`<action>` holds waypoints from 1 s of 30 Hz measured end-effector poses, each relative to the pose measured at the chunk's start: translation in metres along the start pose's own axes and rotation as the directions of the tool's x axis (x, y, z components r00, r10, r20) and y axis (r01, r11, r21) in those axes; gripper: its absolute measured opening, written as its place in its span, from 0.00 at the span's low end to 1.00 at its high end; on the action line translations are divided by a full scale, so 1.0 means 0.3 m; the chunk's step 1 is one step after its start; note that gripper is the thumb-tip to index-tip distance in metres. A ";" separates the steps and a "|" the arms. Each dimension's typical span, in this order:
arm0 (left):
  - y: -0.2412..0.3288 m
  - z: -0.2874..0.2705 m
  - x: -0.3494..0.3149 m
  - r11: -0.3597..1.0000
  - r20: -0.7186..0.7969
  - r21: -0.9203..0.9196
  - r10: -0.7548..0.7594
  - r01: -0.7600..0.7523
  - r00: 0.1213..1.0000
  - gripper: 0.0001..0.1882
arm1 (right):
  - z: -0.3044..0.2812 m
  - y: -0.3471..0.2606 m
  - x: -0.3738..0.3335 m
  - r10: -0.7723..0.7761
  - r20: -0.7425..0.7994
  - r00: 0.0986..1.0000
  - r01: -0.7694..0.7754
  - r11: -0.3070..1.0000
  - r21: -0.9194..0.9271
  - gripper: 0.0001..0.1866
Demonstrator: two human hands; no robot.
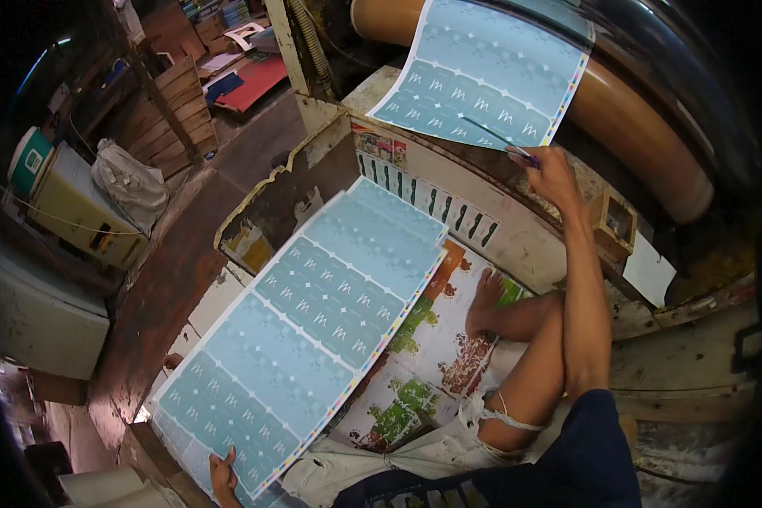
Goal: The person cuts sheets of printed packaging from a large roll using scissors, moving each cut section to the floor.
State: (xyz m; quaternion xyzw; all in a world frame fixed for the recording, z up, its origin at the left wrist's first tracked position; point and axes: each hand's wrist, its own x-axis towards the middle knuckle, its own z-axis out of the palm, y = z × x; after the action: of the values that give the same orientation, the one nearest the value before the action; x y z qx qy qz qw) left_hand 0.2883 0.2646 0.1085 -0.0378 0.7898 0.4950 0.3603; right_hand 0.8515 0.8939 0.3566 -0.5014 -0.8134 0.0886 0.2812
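A large printed sheet (313, 339), pale blue and teal with rows of white script marks, lies slanted over a stack of similar sheets in front of me. At its near edge my left hand (222, 476) grips the corner area, thumb on top, the other fingers partly hidden. My right hand (554, 179) reaches forward, closed round the purple end of a thin dark stick-like tool (493, 131). The tool's shaft lies across the lower part of another matching sheet (483, 80), which hangs out from a machine's rollers. I cannot tell whether its tip touches the paper.
Behind the hanging sheet are a brown roller (643, 135) and a dark shiny cylinder (694, 59). A worn board wall (313, 182) borders the stack. A small wooden box (611, 222) sits beside my right forearm. Sacks, a cooler (31, 162) and cabinets stand at left.
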 end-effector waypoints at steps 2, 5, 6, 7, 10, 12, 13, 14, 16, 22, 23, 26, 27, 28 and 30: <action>0.025 0.034 0.021 0.998 -0.020 0.062 0.015 -0.014 1.000 0.18 | 0.004 -0.043 -0.016 0.002 0.007 1.000 -0.002 0.998 0.066 0.19; 0.033 0.077 0.152 0.996 0.101 0.003 0.091 -0.091 0.991 0.16 | 0.057 -0.188 -0.067 0.065 0.074 0.995 -0.066 0.998 0.020 0.19; 0.028 0.076 0.198 0.986 0.186 -0.106 0.147 -0.129 0.971 0.15 | 0.099 -0.252 -0.093 0.036 0.061 0.997 -0.039 0.998 0.042 0.18; 0.030 0.089 0.248 0.987 0.200 -0.099 0.147 -0.129 0.969 0.15 | 0.126 -0.308 -0.127 0.014 0.042 0.999 -0.016 0.998 0.053 0.18; -0.004 0.065 0.449 0.981 0.262 -0.183 0.110 -0.063 0.959 0.18 | 0.220 -0.447 -0.212 0.121 0.128 0.984 -0.135 0.985 0.106 0.17; -0.055 0.030 0.630 0.976 0.307 -0.197 0.151 -0.092 0.940 0.19 | 0.308 -0.511 -0.251 0.094 0.112 0.989 -0.106 0.988 0.110 0.15; -0.054 0.049 0.689 0.977 0.315 -0.193 0.151 -0.092 0.937 0.19 | 0.337 -0.530 -0.263 0.065 0.097 0.993 -0.075 0.992 0.102 0.13; -0.043 0.078 0.752 0.979 0.317 -0.149 0.181 -0.139 0.931 0.18 | 0.359 -0.544 -0.270 0.071 0.094 0.993 -0.080 0.992 0.099 0.13; -0.097 0.082 0.837 0.982 0.291 -0.088 0.188 -0.169 0.938 0.18 | 0.408 -0.567 -0.276 0.065 0.110 0.992 -0.082 0.984 0.156 0.11; -0.230 0.261 0.858 0.361 0.208 0.759 0.654 -0.542 0.728 0.63 | 0.462 -0.604 -0.297 0.067 0.234 0.970 -0.108 0.980 0.168 0.10; -0.273 0.321 0.814 0.359 0.063 0.893 0.496 -0.271 0.866 0.72 | 0.478 -0.610 -0.297 0.074 0.255 0.964 -0.122 0.977 0.175 0.10; -0.334 0.377 0.719 0.349 -0.131 0.937 0.292 0.023 0.947 0.82 | 0.501 -0.614 -0.307 0.063 0.290 0.955 -0.128 0.969 0.213 0.11; -0.349 0.380 0.698 0.403 -0.142 0.915 0.252 0.030 0.957 0.83 | 0.503 -0.628 -0.308 0.037 0.299 0.953 -0.115 0.962 0.248 0.11; -0.362 0.381 0.678 0.455 -0.149 0.890 0.210 0.038 0.966 0.84 | 0.505 -0.643 -0.311 0.039 0.297 0.954 -0.116 0.962 0.247 0.11; -0.374 0.387 0.653 0.553 -0.151 0.831 0.126 0.057 0.980 0.85 | 0.503 -0.665 -0.317 0.066 0.382 0.922 -0.148 0.971 0.189 0.11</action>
State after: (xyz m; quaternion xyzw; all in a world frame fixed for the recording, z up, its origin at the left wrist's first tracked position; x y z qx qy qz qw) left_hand 0.2522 0.3598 -0.1241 0.1046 0.9612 0.0636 0.2472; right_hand 0.6486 0.7364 0.2819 -0.4862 -0.8088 0.2849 0.1685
